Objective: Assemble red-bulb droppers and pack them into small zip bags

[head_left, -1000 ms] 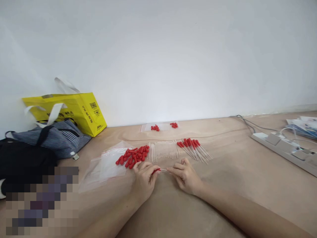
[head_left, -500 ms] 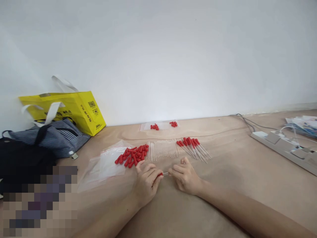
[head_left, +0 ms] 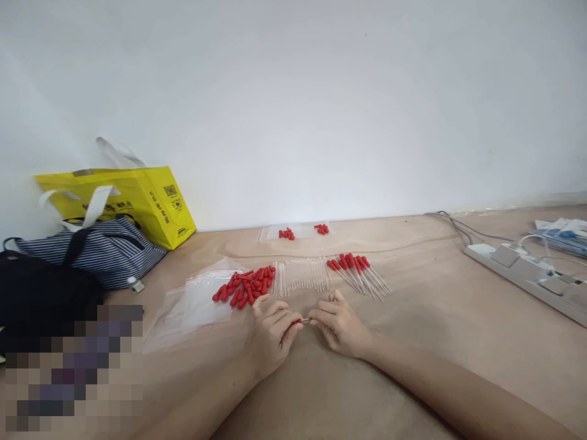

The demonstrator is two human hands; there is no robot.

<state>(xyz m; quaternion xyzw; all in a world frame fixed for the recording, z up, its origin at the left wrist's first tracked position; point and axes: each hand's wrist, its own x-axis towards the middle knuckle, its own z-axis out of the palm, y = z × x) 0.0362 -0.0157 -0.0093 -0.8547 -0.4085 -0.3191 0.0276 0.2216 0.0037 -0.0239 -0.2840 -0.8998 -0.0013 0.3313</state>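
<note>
Pinched in the fingers of my left hand (head_left: 273, 339) is a red rubber bulb (head_left: 296, 321), mostly covered by them. My right hand (head_left: 342, 327) grips a thin clear dropper tube (head_left: 306, 320), whose end meets the bulb. Only a short piece of tube shows between the two hands. Just beyond my left hand lies a pile of loose red bulbs (head_left: 250, 286). Clear tubes (head_left: 305, 275) lie side by side in a row to the right of the pile. Further right, several droppers (head_left: 360, 272) with red bulbs on their tubes are laid together.
Clear plastic bags (head_left: 197, 311) lie flat left of the pile. Another bag with small red bulbs (head_left: 287, 234) is near the wall. A yellow bag (head_left: 158, 205), a striped bag (head_left: 114, 250) and a black bag (head_left: 41, 299) stand left. A power strip (head_left: 527, 278) lies right.
My right hand has moved slightly left, closer to my left hand. Less of the tube shows between them. My left hand stays in place.
</note>
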